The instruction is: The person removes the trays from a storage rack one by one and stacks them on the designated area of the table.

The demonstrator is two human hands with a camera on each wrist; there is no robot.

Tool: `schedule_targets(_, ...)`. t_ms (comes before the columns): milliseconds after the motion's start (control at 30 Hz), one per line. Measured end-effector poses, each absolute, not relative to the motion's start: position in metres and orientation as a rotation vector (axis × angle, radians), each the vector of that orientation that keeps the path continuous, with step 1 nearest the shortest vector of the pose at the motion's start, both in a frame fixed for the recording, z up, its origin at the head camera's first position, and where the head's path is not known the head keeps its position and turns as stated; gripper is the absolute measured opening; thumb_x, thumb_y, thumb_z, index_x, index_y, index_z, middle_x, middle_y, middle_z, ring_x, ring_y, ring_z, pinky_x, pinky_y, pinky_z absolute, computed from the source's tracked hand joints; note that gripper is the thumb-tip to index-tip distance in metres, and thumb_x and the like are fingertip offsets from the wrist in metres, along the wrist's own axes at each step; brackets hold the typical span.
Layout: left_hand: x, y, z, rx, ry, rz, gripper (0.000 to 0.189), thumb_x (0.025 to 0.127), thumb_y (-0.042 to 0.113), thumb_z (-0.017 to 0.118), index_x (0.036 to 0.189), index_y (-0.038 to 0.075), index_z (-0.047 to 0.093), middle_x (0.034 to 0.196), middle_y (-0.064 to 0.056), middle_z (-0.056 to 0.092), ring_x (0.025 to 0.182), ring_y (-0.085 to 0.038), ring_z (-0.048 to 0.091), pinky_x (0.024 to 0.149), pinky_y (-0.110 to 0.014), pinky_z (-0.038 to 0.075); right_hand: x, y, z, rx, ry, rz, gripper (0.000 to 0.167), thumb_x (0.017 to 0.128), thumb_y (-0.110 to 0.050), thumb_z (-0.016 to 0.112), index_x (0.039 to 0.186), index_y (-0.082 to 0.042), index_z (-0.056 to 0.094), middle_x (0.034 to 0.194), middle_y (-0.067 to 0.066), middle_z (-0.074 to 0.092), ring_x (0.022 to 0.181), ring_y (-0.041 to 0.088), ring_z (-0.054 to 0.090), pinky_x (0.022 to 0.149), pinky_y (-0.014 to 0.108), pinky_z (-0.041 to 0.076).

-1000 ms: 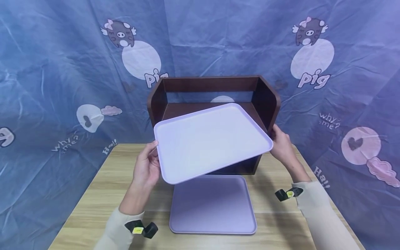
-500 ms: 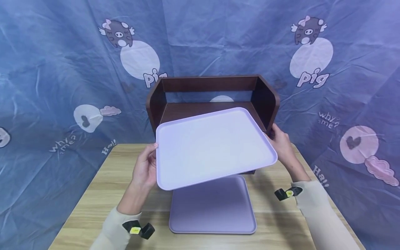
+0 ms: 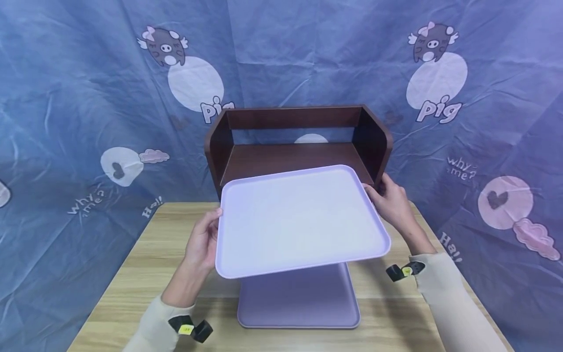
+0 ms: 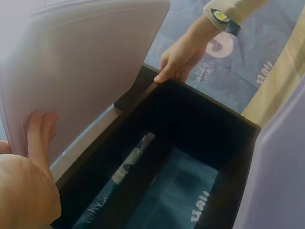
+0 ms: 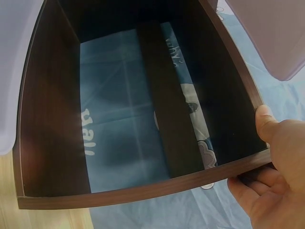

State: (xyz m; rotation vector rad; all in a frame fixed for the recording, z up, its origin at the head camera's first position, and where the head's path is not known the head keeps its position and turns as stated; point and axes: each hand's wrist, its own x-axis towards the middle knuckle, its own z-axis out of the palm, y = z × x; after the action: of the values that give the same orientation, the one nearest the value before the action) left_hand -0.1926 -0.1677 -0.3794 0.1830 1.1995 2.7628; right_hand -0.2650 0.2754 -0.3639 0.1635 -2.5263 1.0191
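Note:
In the head view, my left hand (image 3: 203, 239) grips the left edge of a pale purple tray (image 3: 299, 220). Its fingers (image 4: 37, 138) lie against the tray's underside, as the left wrist view shows. The tray hangs tilted in front of a dark brown wooden shelf (image 3: 299, 159) and hides its lower part. At the shelf's right side, my right hand (image 3: 393, 200) holds the corner, thumb on the front edge and the other fingers outside the side panel. A second purple tray (image 3: 299, 305) lies flat on the table, partly covered by the raised one.
The shelf stands at the back of a light wood table (image 3: 145, 254). Its lower compartment has an open back with a crossbar (image 5: 174, 105). A blue curtain (image 3: 281, 54) with pig prints hangs close behind and along both sides.
The raised tray has come down and a little toward me, uncovering more of the shelf's upper board. Its slant has lessened. My right hand stays at the shelf, its thumb now showing more.

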Motion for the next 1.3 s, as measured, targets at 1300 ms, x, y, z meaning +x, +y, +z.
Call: schedule_targets(1300,-0.187,-0.180,-0.438,0.255,1.194,2.642,0.049,0.109,0.005,0.031,0.091,0.015,0.076,0.084,0.001,0.081,0.074,-0.009,0.078,0.067,-0.021,0.065,-0.266,0.275,-0.362,0.187,-2.539,1.019,0.055,0.104,-0.045,0.068,0.136,-0.001,0.059,0.127,0.031,0.072,0.111,0.046,0.072,0.090,0.060,0.057)
